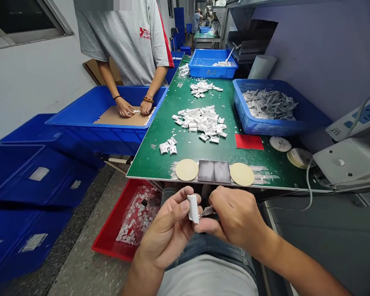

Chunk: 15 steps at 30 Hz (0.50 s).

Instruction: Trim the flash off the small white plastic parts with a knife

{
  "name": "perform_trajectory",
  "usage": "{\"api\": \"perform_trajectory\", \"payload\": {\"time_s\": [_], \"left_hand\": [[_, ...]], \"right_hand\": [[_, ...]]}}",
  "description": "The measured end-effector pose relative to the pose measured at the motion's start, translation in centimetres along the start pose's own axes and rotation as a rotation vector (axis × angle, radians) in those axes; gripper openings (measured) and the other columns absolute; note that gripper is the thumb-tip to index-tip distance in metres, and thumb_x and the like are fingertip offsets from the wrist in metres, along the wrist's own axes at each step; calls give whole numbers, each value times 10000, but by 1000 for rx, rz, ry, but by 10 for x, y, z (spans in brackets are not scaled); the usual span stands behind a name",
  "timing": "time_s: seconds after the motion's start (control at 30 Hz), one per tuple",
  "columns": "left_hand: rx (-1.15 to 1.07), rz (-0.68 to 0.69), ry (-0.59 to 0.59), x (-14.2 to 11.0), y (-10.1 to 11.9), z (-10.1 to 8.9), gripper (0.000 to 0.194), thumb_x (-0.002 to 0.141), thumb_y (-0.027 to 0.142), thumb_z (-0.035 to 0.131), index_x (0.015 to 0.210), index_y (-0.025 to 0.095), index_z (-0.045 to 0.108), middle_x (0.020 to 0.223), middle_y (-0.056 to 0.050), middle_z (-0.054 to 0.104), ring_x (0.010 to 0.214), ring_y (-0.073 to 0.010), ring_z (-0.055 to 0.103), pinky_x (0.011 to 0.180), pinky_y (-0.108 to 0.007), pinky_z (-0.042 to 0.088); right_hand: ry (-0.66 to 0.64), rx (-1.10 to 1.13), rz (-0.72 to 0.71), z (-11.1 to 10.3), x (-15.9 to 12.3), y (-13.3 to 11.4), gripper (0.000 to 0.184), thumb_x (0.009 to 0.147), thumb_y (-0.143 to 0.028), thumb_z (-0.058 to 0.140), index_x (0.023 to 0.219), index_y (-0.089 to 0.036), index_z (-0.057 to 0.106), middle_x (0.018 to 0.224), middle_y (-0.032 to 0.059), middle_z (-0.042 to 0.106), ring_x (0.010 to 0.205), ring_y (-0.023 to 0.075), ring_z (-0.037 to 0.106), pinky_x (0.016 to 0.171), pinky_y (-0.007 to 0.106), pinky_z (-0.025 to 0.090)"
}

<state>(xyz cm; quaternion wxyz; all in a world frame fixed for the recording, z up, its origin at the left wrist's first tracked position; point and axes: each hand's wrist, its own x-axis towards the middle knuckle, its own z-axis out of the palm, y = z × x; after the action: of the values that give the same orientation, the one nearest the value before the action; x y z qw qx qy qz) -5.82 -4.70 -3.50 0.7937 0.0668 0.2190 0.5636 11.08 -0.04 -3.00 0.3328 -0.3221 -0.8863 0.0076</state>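
Note:
My left hand (169, 226) pinches a small white plastic part (193, 209) between thumb and fingers, in front of my lap. Close on its right, my right hand (237, 218) is closed around a small metal blade (207, 211), whose tip points at the part's edge; whether it touches cannot be made out. Just beyond my hands, along the table's front edge, lie two dark sanding pads (214, 172) between a cream round disc (186, 169) and another cream disc (242, 174). A pile of similar white parts (200, 121) lies farther back.
On the green table (154, 135) stand a blue basket (255, 128) full of parts and a blue tray (212, 73). A red bin (107, 242) with white scraps sits below left. Across the corner, a co-worker (126, 49) handles a part inside a blue crate (107, 133).

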Motion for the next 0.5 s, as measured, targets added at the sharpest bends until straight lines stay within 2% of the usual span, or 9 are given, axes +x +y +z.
{"api": "perform_trajectory", "payload": {"time_s": [0.23, 0.5], "left_hand": [[-13, -31, -16, 0, -2, -1, 224, 827, 82, 669, 1029, 181, 675, 925, -33, 719, 767, -96, 692, 662, -164, 562], [-20, -32, 1, -2, -5, 1, 207, 832, 89, 667, 1014, 185, 685, 925, -32, 728, 752, -91, 686, 664, -167, 559]], "right_hand": [[35, -36, -2, -2, 2, -1, 608, 940, -644, 257, 626, -185, 502, 541, -10, 432, 484, 124, 363, 506, 295, 219], [15, -40, -1, -5, 1, -1, 628, 958, -625, 178, 627, -191, 489, 543, -7, 421, 484, 126, 339, 503, 302, 207]]}}
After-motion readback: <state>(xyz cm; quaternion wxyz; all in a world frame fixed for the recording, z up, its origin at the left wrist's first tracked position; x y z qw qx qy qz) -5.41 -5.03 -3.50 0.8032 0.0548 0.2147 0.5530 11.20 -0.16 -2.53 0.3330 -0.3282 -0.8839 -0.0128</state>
